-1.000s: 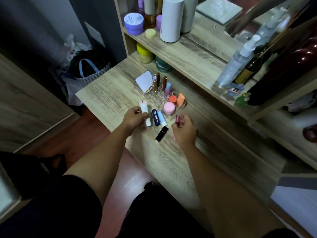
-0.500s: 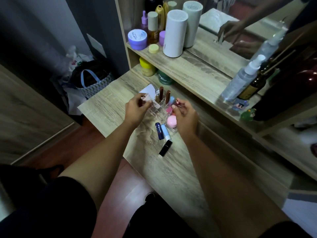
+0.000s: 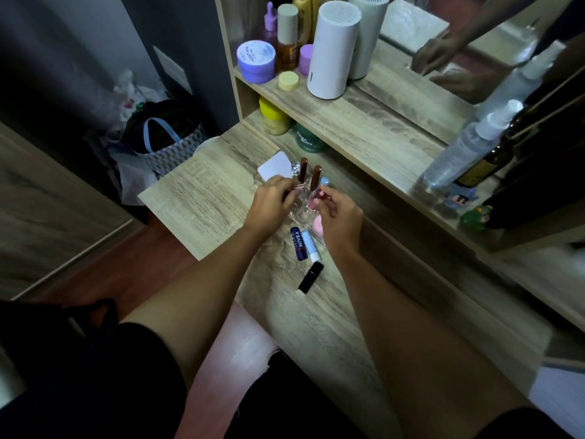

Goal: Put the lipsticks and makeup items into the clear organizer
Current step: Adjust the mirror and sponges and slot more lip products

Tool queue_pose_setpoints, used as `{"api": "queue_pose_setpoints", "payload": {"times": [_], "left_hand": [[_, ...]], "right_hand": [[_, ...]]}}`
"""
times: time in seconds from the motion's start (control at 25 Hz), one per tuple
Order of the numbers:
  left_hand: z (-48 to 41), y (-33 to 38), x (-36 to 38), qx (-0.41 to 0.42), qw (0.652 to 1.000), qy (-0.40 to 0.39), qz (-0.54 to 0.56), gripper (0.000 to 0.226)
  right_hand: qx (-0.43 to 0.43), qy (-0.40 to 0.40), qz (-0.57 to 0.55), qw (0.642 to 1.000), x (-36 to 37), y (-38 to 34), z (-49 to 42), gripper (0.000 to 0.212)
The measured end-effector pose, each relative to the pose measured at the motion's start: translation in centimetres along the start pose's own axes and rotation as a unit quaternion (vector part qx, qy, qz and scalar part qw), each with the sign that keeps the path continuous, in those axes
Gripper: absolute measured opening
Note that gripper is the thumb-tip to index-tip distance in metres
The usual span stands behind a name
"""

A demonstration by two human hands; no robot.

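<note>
My left hand (image 3: 272, 202): it is now up at the clear organizer (image 3: 302, 213), no longer down on the desk (image 3: 196, 198) where it was a second ago. The fingers are closed on a slim item; only a thin pale tip shows past them, so I cannot tell for sure what it is.

My right hand (image 3: 340, 221): it has also come up from the desk to the organizer. Thumb and forefinger pinch a small dark red tube (image 3: 321, 194), held tilted just over the compartments, not yet inside one.

White tube: it lay next to the navy stick before and is gone from that place now. I judge it is the item in my left hand.

In the organizer: two brown tubes (image 3: 309, 174) stand upright at the back, a white compact (image 3: 274, 167) leans at the far left corner, and a pink round pot (image 3: 318, 230) sits at the near side.

On the desk, in front of the organizer: the navy lip balm (image 3: 299, 243) and the light blue stick (image 3: 310, 246) lie side by side, touching, and the black lipstick (image 3: 311, 277) lies just below them. All three lie where they lay a second ago.

Meaning for the task: two items are on the way in together, so I judge three items remain after them.

Next care: the slots are narrow, so each tube needs to go upright before I let go.
</note>
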State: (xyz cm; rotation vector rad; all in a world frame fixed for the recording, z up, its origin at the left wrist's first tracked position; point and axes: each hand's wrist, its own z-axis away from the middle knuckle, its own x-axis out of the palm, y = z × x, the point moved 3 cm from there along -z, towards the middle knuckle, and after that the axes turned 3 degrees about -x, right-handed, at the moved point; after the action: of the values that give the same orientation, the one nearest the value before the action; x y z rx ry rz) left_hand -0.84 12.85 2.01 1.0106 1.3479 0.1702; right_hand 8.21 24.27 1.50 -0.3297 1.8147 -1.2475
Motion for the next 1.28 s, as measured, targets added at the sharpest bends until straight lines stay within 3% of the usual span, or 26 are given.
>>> {"api": "queue_pose_setpoints", "payload": {"times": [0.52, 0.88, 1.08, 1.16, 1.28], "left_hand": [[-1.5, 1.2, 0.4, 0.046, 0.994, -0.029, -0.092, 0.023], [-1.3, 1.4, -0.1, 0.036, 0.993, -0.003, -0.109, 0.024], [0.6, 1.0, -1.4, 0.019, 0.997, 0.052, -0.056, 0.021], [1.8, 0.0, -1.2, -0.017, 0.999, 0.023, -0.027, 0.019], [3.2, -1.8, 0.5, -0.128, 0.988, -0.091, 0.003, 0.023]], "right_hand": [[0.013, -0.014, 0.069, 0.997, 0.8, -0.2, -0.5, 0.025], [0.01, 0.0, 0.057, 0.998, 0.5, -0.6, -0.4, 0.027], [0.002, 0.007, 0.072, 0.997, -0.4, -0.8, 0.7, 0.025], [-0.016, -0.011, 0.103, 0.994, -0.7, -0.4, 1.9, 0.015], [-0.023, -0.081, 0.139, 0.987, -0.5, 0.9, 4.4, 0.012]]}}
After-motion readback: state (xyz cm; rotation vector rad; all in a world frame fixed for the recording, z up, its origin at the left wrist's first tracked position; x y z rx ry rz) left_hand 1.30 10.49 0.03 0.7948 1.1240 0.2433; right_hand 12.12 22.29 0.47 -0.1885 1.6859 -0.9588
